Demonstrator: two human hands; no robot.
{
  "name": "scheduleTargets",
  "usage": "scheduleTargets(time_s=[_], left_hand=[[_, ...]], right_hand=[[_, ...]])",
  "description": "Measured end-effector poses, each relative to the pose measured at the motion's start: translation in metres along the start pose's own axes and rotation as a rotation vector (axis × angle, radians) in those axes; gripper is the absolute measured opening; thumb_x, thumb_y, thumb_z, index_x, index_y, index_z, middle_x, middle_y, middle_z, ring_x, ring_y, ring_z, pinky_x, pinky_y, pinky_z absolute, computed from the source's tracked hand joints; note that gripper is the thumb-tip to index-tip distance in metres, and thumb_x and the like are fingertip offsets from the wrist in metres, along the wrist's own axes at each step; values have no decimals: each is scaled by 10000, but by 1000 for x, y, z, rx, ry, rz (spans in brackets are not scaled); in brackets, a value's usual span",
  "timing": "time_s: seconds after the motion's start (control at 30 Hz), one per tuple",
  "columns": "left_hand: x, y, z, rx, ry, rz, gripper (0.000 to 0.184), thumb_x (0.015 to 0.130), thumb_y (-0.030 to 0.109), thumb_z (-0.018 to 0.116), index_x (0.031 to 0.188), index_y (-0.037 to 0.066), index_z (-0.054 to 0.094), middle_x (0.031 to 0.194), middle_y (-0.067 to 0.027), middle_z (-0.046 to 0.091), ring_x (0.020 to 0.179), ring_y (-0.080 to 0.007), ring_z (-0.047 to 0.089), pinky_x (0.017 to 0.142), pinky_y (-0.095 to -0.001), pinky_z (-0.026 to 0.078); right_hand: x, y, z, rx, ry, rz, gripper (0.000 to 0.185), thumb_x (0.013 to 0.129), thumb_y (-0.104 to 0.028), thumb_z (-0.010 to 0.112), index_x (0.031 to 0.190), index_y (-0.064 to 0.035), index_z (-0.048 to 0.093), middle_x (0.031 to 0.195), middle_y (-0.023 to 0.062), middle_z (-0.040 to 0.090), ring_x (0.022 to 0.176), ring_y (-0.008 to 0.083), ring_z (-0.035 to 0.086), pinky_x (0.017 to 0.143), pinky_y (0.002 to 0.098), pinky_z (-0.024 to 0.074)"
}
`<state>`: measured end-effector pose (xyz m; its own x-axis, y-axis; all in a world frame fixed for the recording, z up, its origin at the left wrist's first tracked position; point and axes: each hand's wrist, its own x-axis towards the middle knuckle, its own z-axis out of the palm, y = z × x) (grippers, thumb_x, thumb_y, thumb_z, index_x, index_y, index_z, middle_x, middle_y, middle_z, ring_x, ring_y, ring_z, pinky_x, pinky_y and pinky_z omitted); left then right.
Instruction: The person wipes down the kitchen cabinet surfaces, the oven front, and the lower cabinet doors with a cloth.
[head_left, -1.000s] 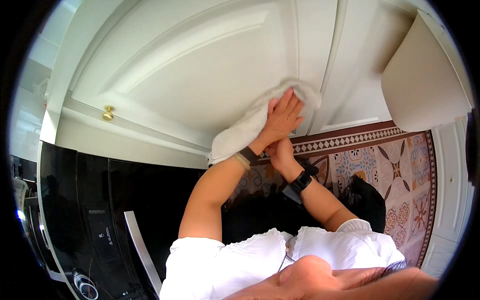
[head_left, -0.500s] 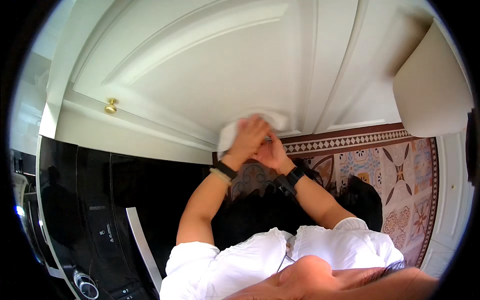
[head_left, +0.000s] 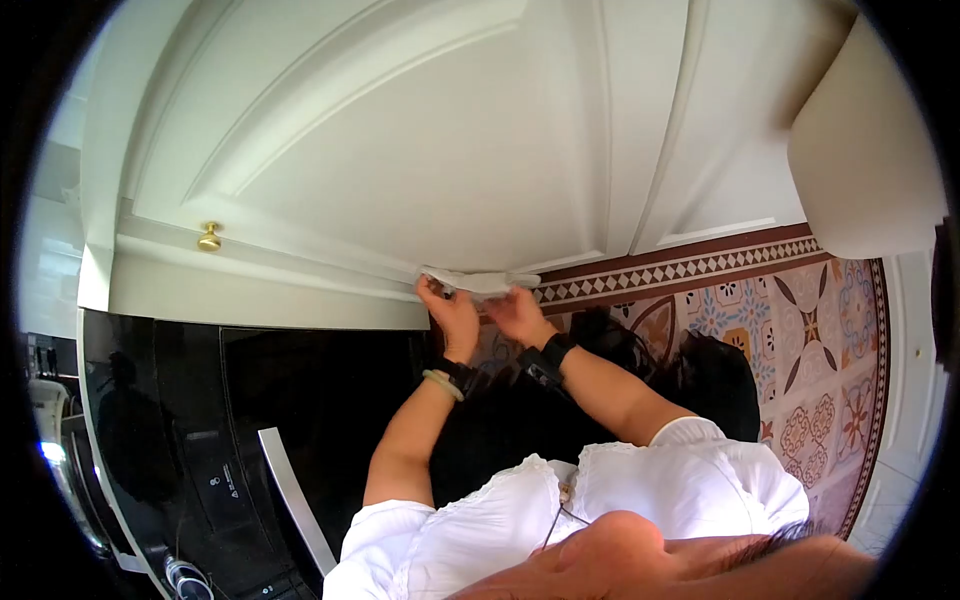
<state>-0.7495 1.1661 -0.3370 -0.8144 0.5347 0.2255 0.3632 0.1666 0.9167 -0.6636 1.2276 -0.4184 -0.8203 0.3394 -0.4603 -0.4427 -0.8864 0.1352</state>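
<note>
White cloth held low against a white cabinet door

At far left, a black appliance front is seen, with a brass knob set above it on the white cabinetry and a silver handle fitted lower down. The cloth's left end is pinched by the left hand, on whose wrist 1 dark band and 1 pale bangle are worn. The cloth is stretched lengthwise along the door's bottom edge, between the 2 hands. Its other end is touched by the right hand; whether it is pinched there cannot be told, the fingertips being partly hidden. Farther right, patterned floor tiles are overhung by a pale rounded container.
</note>
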Motion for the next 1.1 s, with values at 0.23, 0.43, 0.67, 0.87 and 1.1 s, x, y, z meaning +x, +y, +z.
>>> scheduleTargets(time_s=[0.23,0.43,0.67,0.87,1.1], left_hand=[[1,-21,41,-410,-90,-695,203,871,-28,617,1027,-93,505,992,-116,572,870,-214,556,826,-324,475],[-19,4,91,-548,-112,-787,248,846,-14,652,1030,-76,498,947,-101,570,861,-198,554,738,-358,485],[13,-60,43,-218,18,-785,359,899,-3,601,1225,-80,471,1109,-164,566,876,-242,564,774,-352,490],[55,-233,-39,-358,261,-903,165,937,60,520,1025,-69,571,995,-123,634,817,-234,603,707,-368,519],[63,-191,-62,-149,51,-738,292,1012,149,463,1177,-54,594,1198,-133,638,1022,-249,608,830,-388,517]], right_hand=[[-43,-66,27,-228,499,-689,242,830,-14,628,1034,-40,500,988,81,541,811,217,515,809,319,443],[-72,-82,39,-924,467,-1289,306,850,-46,635,1100,-30,460,1037,58,494,915,165,468,839,318,403],[-13,-71,-18,-573,383,-512,219,917,-52,583,1121,-15,510,1058,88,514,966,216,480,920,351,401],[15,-5,12,-517,-80,-141,134,956,-46,564,1085,-13,575,1098,86,557,1041,224,523,1042,420,389],[5,4,25,-410,-171,20,159,946,-53,568,1098,-10,565,1156,113,576,1144,249,525,1073,459,390]])
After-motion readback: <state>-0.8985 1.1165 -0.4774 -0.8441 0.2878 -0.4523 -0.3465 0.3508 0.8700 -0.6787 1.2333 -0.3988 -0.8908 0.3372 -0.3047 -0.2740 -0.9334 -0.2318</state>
